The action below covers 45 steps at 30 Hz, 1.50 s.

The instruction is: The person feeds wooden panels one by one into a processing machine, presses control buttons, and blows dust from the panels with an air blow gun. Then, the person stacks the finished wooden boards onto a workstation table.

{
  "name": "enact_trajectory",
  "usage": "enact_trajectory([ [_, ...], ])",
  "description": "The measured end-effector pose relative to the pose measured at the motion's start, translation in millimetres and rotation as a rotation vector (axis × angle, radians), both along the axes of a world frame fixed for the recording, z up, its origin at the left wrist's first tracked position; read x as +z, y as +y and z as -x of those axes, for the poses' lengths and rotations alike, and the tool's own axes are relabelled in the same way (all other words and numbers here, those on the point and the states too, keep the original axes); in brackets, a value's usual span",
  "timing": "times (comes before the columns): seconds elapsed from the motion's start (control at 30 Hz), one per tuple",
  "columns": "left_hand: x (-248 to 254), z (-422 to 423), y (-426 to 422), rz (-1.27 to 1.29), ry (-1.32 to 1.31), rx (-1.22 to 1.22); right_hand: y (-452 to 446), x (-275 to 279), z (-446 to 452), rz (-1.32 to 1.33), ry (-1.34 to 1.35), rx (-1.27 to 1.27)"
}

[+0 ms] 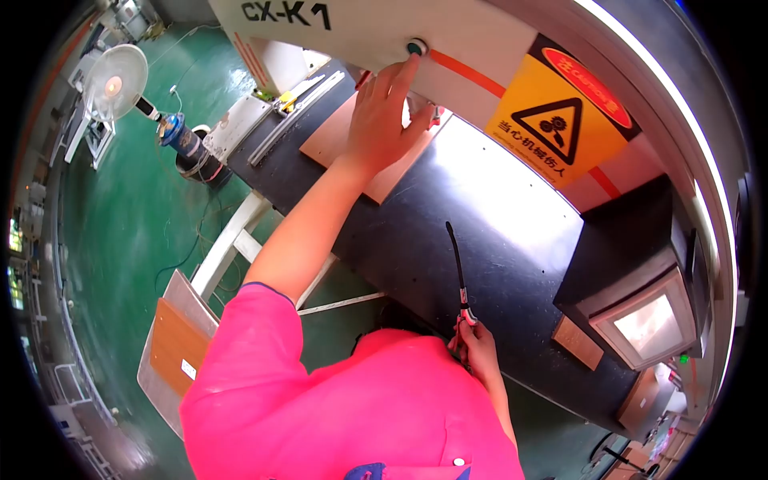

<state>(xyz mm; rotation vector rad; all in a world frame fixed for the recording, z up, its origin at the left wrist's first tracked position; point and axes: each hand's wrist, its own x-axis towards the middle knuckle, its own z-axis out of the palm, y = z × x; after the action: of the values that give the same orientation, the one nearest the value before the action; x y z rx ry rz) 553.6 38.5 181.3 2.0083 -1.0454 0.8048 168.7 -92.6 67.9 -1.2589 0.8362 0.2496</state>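
Board (330, 138) (×1), brown, below L hand (380, 120): open, 1 fingertip at 1 green btn (415, 48). R hand (478, 346) gripping 1 tool (464, 300) w/ 1 thin blk. nozzle (457, 260).

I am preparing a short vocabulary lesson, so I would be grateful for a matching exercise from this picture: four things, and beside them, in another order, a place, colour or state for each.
Things:
1. left hand
2. right hand
3. warning sign
4. fan

Descriptions:
A. closed around a slim tool with a thin black neck
B. above the green floor
C. raised, with a fingertip at the round button
D. mainly yellow-orange, with a black triangle

Right pairs: 1-C, 2-A, 3-D, 4-B
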Motion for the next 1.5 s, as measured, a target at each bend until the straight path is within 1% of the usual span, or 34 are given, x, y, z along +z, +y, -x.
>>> enact_trajectory([
  [0.1,-5,-7,-16,0.020,0.061,-0.016,-4,2,10,0.014,-0.024,-0.035],
  [0.23,-5,-6,-26,0.045,0.023,0.032,-11,-7,31,0.036,-0.086,-0.072],
  [0.27,0,-2,-29,0.094,0.018,0.038,-14,-2,35,0.018,-0.064,-0.085],
  [0.37,-7,-13,-31,0.083,-0.169,0.087,-21,-8,50,0.024,-0.070,-0.113],
  [0.47,-4,-14,-28,0.040,-0.057,0.074,-27,-5,63,0.003,-0.079,-0.156],
  [0.57,-8,-18,-19,0.061,0.052,-0.034,-33,-5,79,-0.013,-0.072,-0.184],
  [0.6,-2,-6,-20,0.133,0.170,-0.089,-35,-5,86,-0.028,-0.064,-0.197],
  [0.63,-5,2,-23,0.207,0.212,-0.087,-37,-4,92,-0.041,-0.060,-0.212],
  [0.7,-19,21,-34,0.356,0.288,-0.088,-43,-6,111,-0.044,-0.077,-0.246],
  [0.73,-34,32,-40,0.364,0.311,-0.046,-47,-7,122,-0.046,-0.087,-0.268],
  [0.8,-83,68,-58,0.175,0.238,-0.032,-60,-13,148,-0.053,-0.093,-0.301],
  [0.83,-110,103,-65,0.003,0.282,-0.085,-66,-17,165,-0.051,-0.089,-0.328],
  [0.87,-139,139,-78,0.009,0.494,-0.250,-73,-20,182,-0.055,-0.089,-0.351],
  [0.93,-176,231,-121,-0.174,0.672,-0.344,-95,-26,221,-0.052,-0.077,-0.422],
  [1.03,-200,361,-205,-0.319,0.782,-0.462,-127,-34,291,0.008,-0.028,-0.569],
  [1.1,-220,416,-263,-0.401,0.620,-0.480,-150,-32,339,0.031,0.017,-0.630],
  [1.13,-223,438,-291,-0.442,0.536,-0.477,-162,-31,365,0.043,0.049,-0.640],
  [1.23,-222,483,-355,-0.686,0.430,-0.360,-189,-25,432,0.050,0.143,-0.671],
  [1.27,-230,490,-364,-0.747,0.281,-0.287,-194,-23,449,0.060,0.151,-0.683],
  [1.3,-234,497,-365,-0.741,0.251,-0.255,-198,-21,464,0.075,0.158,-0.690],
  [1.37,-237,512,-359,-0.728,0.201,-0.177,-204,-16,491,0.026,0.171,-0.671],
  [1.4,-230,529,-355,-0.733,0.136,-0.114,-206,-15,502,0.002,0.172,-0.658],
  [1.5,-192,602,-353,-1.053,0.420,-0.032,-213,-14,521,-0.047,0.109,-0.665],
])
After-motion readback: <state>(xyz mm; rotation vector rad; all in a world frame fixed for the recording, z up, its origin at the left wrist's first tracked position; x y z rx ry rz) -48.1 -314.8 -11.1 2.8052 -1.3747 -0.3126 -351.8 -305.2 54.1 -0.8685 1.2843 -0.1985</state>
